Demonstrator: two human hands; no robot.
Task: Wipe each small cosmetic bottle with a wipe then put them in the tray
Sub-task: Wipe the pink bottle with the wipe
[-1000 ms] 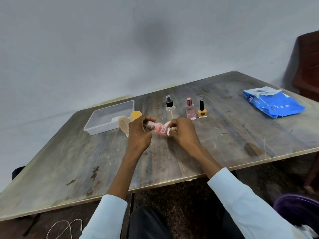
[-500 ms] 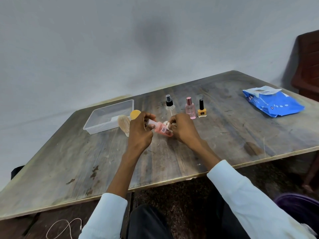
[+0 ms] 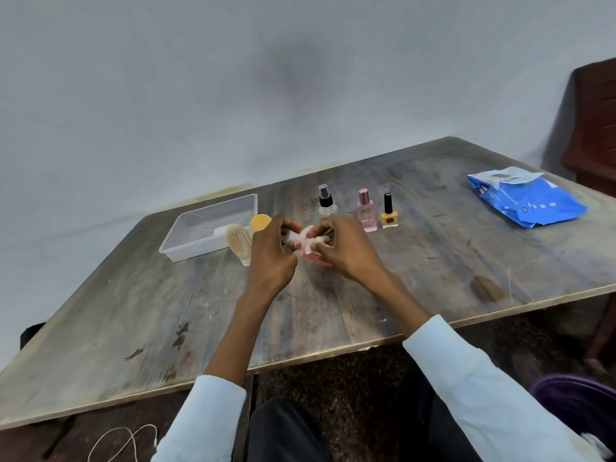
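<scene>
Both hands' fingers [image 3: 289,225] pinch a pink bottle [image 3: 315,258] and wipe [image 3: 308,240]; another bottle [image 3: 366,213] reads "DCZ".

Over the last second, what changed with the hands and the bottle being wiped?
The right hand worked the white wipe up over the pink bottle, covering more of it. The left hand keeps gripping the bottle's cap end. The three standing bottles, tray and blue pack stayed put.

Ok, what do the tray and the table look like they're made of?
Tray: looks like clear, glossy plastic; the tabletop shows through its thin walls. Table: looks like worn wood, matte, with visible grain, stains and scratches; it could be a wood veneer.
</scene>
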